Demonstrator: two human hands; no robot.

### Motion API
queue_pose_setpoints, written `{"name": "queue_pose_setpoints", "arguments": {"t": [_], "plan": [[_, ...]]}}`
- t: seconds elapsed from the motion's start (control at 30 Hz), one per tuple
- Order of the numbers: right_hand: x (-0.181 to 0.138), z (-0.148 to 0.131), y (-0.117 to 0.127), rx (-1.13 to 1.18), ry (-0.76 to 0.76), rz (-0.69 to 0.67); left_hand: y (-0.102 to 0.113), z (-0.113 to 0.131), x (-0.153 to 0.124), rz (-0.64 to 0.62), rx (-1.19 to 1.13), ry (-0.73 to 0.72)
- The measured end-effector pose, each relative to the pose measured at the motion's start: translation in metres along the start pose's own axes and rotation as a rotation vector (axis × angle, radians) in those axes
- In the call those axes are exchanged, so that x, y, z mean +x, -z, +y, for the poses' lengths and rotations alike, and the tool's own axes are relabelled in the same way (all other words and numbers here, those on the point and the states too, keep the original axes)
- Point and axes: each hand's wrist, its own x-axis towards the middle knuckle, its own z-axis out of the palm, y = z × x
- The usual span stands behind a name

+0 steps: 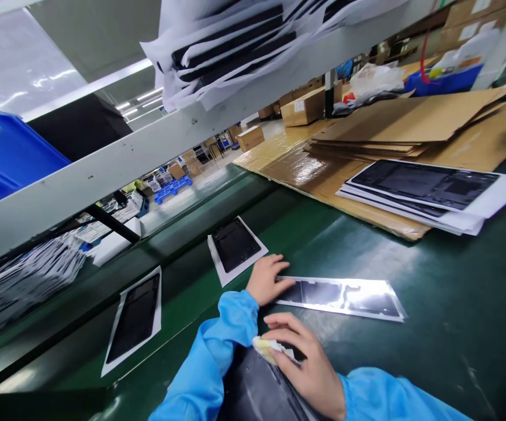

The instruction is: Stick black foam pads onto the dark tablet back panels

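Observation:
My left hand (270, 279) lies with its fingers spread at the left end of a flat, glossy panel (345, 296), dark with a shiny clear surface. Whether it presses on the panel or only rests at its edge I cannot tell. Pinched in my right hand (308, 362) is a crumpled white and yellowish cloth (273, 349), held nearer to me than the panel. Below both hands is a dark, smooth object (253, 389), partly hidden by my right hand and left sleeve.
On the green work surface (411, 356), two black panels (235, 244) (134, 310) lie on white sheets to the left. A stack of similar panels (428, 182) sits on brown cardboard (411, 120) at the right. A grey shelf beam (148, 158) crosses overhead, carrying layered sheets (235, 52).

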Motion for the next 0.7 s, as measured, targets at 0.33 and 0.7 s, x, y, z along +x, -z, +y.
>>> {"name": "queue_pose_setpoints", "arguments": {"t": [0.33,0.7], "plan": [[-0.004,-0.003,0.058,-0.336,-0.075,0.086,-0.013,0.041,-0.034,-0.264,0.509,-0.524],[-0.068,0.001,0.146,-0.499,-0.274,0.52,-0.004,0.094,-0.041,-0.076,0.184,-0.622]]}}
